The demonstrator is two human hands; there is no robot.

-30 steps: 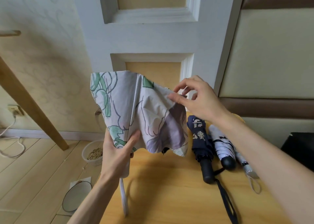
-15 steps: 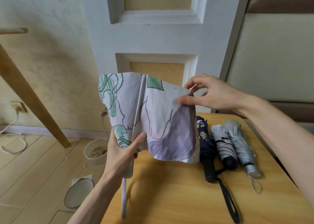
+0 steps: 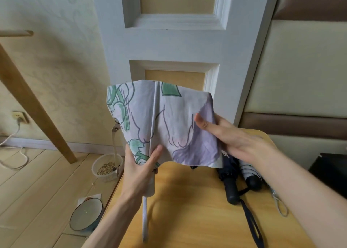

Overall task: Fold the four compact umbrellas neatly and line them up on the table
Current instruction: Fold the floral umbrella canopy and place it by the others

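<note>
Both hands held the floral umbrella above the table's left end. My left hand gripped its gathered canopy near the handle. My right hand pinched the canopy's right edge, thumb in front, fingers behind. Just right of it, the folded navy umbrella and striped umbrella lay side by side on the tabletop, handles toward me.

R hand has dropped from the top corner of the floral umbrella to its mid right edge, thumb now flat across the front. Cloth now pulled wider & smoother, w/ fewer folds.
</note>
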